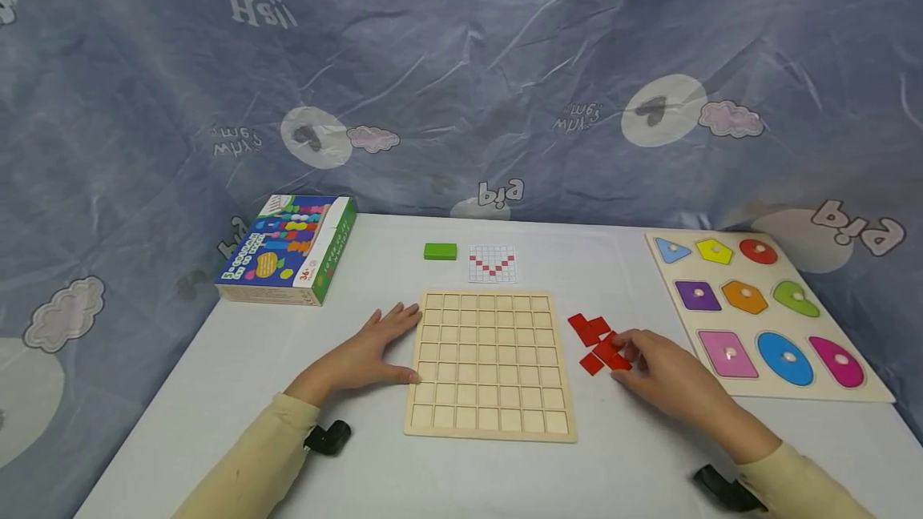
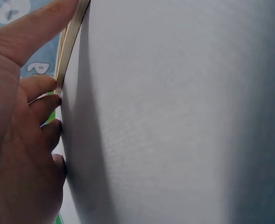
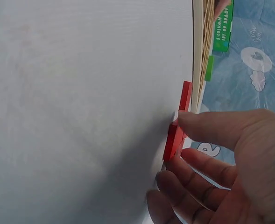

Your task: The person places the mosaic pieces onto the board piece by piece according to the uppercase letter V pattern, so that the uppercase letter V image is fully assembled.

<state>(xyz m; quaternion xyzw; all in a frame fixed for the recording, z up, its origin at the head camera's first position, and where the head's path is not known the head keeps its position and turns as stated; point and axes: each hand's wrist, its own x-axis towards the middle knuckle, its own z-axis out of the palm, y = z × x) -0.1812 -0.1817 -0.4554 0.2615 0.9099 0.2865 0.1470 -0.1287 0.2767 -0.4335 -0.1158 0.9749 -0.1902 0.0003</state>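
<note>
A wooden grid board [image 1: 490, 435] lies flat in the middle of the table, its square cells bare. My left hand [image 1: 364, 352] rests at the board's left edge, fingers spread, the thumb and fingertips touching the rim. To the right of the board lies a loose cluster of red square tiles [image 1: 592, 364], some overlapping. My right hand [image 1: 671, 379] is at the cluster's right side, with thumb and curled fingers about a red tile [image 3: 173, 141]. In the right wrist view the thumb tip touches that tile's edge; the fingers partly hide the tiles beside it.
Behind the board lie a green block [image 1: 440, 251] and a small pattern card [image 1: 493, 264] with red squares in a V. A boxed bead set [image 1: 284, 251] stands at the back left. A shape puzzle board [image 1: 782, 315] lies at the right. Patterned cloth [image 1: 461, 86] hangs behind the table.
</note>
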